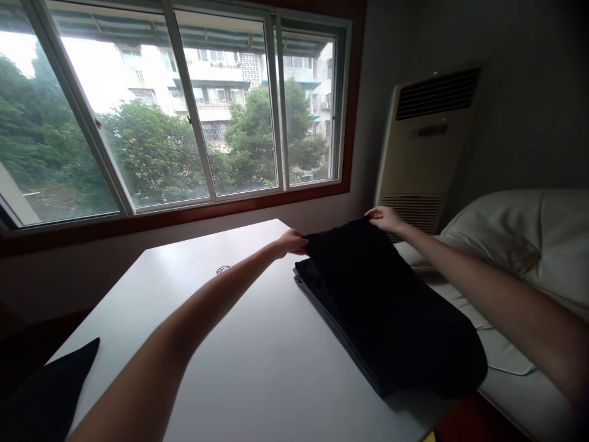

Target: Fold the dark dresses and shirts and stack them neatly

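Observation:
A folded black garment (391,307) lies over a stack of dark folded cloth (338,334) at the table's right side. Its far edge is lifted off the pile and stretched between my two hands. My left hand (291,243) is closed on the far left corner. At the far right corner, my right hand (385,220) pinches the fabric between thumb and fingers. The garment's near end droops in a rounded fold by the table's right edge. Whether it is trousers or a top, I cannot tell.
The white table (248,344) carries a small ring-shaped item (223,269) and, at near left, another black cloth (59,387). A pale leather sofa (510,227) with a white cord (510,370) stands right. Behind are a floor-standing air conditioner (418,159) and a window (239,123).

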Demonstrator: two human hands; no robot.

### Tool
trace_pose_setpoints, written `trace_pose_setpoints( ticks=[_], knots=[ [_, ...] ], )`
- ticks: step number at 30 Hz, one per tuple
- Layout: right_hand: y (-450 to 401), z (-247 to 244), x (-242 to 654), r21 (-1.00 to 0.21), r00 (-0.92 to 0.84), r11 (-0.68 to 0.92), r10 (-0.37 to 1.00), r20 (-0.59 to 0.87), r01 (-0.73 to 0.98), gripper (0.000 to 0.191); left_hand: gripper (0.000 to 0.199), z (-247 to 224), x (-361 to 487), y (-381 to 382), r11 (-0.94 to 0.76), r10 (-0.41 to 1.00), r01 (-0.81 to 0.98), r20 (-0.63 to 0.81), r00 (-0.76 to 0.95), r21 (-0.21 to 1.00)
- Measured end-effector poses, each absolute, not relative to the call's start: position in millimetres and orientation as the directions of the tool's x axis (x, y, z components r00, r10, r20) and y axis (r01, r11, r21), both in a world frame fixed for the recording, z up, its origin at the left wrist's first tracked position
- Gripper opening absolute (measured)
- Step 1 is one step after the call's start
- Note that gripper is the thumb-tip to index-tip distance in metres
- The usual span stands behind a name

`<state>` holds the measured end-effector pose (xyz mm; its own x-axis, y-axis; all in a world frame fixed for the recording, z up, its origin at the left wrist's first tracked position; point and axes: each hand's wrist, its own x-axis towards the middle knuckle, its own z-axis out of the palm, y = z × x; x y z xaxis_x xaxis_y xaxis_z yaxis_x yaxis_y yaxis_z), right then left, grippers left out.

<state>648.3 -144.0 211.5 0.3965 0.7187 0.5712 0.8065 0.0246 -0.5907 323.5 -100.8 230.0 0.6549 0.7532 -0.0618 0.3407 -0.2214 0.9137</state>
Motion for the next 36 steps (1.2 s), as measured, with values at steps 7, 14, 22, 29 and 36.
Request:
trace_pose_setpoints(
  ticks=[7, 14, 22, 29, 36],
  knots=[
    [-82.4, 120.9, 625.3, -0.54, 0.589, -0.386, 0.761, 0.272, 0.748, 0.025, 0.017, 131.1, 337.3, -53.7, -0.219, 0.842, 0.527, -0.114, 0.527, 0.821],
    [-68.2, 84.6, 634.3, -0.361, 0.625, -0.538, 0.757, 0.192, 0.762, 0.041, 0.038, 105.6, 349.8, -50.1, -0.419, 0.877, 0.576, 0.149, 0.457, 0.701],
    [-20.9, 71.4, 588.6, -0.21, 0.47, -0.46, 0.883, -0.001, 0.863, 0.045, 0.067, 71.8, 399.5, -75.6, -0.681, 0.688, 0.571, 0.132, 0.714, 0.459],
    [-22.6, 45.3, 573.5, -0.118, 0.494, -0.495, 0.868, -0.041, 0.861, 0.042, 0.068, 32.2, 364.3, -70.2, -0.606, 0.761, 0.594, 0.169, 0.627, 0.529],
    [-20.0, 63.4, 544.0, 0.011, 0.513, -0.513, 0.858, 0.015, 0.858, 0.039, 0.077, 11.4, 338.2, -68.4, -0.577, 0.787, 0.558, 0.222, 0.576, 0.597]
  ],
)
